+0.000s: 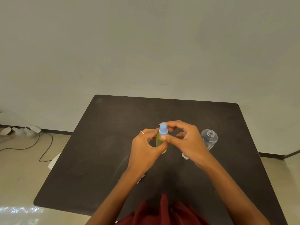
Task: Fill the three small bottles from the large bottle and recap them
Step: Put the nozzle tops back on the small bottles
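Both hands on small bottle (160,144): left hand (146,148) grips body, right hand (186,140) pinches blue cap (162,129); recapping now, next needs twist tight.

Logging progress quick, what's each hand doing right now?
Left hand: grips the small yellow bottle.
Right hand: pinches its blue spray cap.

Matt dark table (105,143); clear glossy plastic bottle (210,139)

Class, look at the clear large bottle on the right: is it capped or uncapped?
Uncapped. The clear large bottle stands on the table with its threaded neck bare and its mouth open.
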`<state>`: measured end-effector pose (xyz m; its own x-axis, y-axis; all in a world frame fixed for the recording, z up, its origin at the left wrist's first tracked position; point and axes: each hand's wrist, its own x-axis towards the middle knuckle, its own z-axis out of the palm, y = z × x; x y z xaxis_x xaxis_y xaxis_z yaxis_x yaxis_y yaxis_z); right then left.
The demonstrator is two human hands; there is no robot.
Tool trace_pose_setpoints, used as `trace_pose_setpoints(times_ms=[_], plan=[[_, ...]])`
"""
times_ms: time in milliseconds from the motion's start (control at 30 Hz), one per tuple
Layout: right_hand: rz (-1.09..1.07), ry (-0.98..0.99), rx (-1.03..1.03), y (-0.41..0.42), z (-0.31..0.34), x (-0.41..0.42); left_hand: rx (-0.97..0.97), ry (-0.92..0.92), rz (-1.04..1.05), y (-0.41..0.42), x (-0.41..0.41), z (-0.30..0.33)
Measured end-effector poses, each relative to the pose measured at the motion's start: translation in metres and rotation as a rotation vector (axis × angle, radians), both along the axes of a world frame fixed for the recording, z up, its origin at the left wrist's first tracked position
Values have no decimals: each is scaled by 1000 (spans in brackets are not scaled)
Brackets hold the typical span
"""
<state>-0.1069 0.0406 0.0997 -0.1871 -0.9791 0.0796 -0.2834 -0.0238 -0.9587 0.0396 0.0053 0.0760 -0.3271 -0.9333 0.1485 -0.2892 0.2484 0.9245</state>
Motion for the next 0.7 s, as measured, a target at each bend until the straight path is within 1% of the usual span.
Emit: trace_pose_setpoints(times_ms=[133,267,500,700], plan=[[-39,-29,-47,1,1,2,-15,0,-8,0,-1,2],[-62,-34,-51,0,0,2,-19,2,-13,0,-2,3],[95,25,-26,0,5,-6,0,10,-5,-1,-2,7],[151,74,-15,-2,7,-8,34,34,-10,-2,-2,12]])
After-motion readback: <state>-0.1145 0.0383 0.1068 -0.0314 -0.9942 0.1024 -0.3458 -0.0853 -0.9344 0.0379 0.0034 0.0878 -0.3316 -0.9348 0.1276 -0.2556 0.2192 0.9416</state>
